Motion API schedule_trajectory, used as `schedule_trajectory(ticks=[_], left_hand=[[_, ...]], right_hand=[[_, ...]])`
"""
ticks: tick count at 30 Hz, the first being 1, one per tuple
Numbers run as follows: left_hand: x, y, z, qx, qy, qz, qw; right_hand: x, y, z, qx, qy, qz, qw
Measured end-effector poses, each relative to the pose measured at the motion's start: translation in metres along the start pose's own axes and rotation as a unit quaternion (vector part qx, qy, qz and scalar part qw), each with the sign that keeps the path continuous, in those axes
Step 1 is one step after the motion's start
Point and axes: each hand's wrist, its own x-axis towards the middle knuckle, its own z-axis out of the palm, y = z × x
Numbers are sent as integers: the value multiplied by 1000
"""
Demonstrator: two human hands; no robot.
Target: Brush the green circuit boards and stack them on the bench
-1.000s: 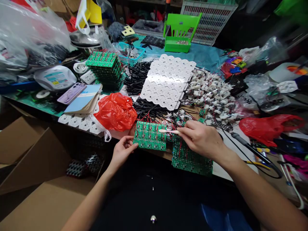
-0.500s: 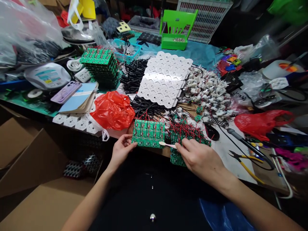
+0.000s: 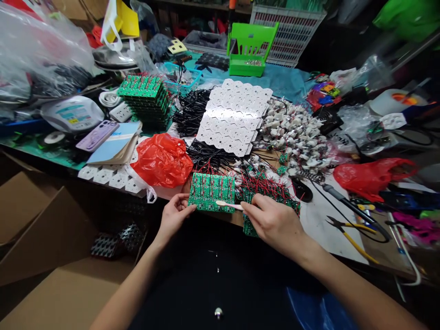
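Observation:
A green circuit board (image 3: 209, 190) with red and black wires lies at the table's front edge. My left hand (image 3: 175, 213) pinches its lower left corner between thumb and fingers. In my right hand (image 3: 275, 222) is a toothbrush (image 3: 229, 205), pale with a pinkish handle, its head over the board's lower right part. The bristles are hidden beneath the head, so contact cannot be made out. Under and beside my right hand are more green boards (image 3: 252, 224) with a tangle of red wires (image 3: 264, 181).
Behind the board lie black cables (image 3: 213, 158), white scalloped sheets (image 3: 233, 117) and a heap of white wired parts (image 3: 292, 133). A red plastic bag (image 3: 163, 160) and a stack of boards (image 3: 144, 98) are leftward. Soldering iron (image 3: 343, 199) and yellow-handled cutters (image 3: 350, 233) lie at right.
My right hand has moved left with the toothbrush, whose head has slid from the board's right edge further in over it. My left hand keeps its hold on the corner.

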Motion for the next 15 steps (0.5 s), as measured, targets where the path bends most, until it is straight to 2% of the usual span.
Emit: schedule_trajectory(ticks=[3,8,11,15], left_hand=[[0,0,0,-4,0,-2,1000],[0,-1,1,-5,-2,-2,1000],[0,-1,0,-7,-4,-6,1000],[1,-2,0,-16,-7,-12,1000]], right_hand=[[7,-3,5,-3,-18,-18,1000],[8,3,0,63,-73,-36,995],[12,6,-5,60,-50,-36,996],[27,14,0,-14,-3,-68,998]])
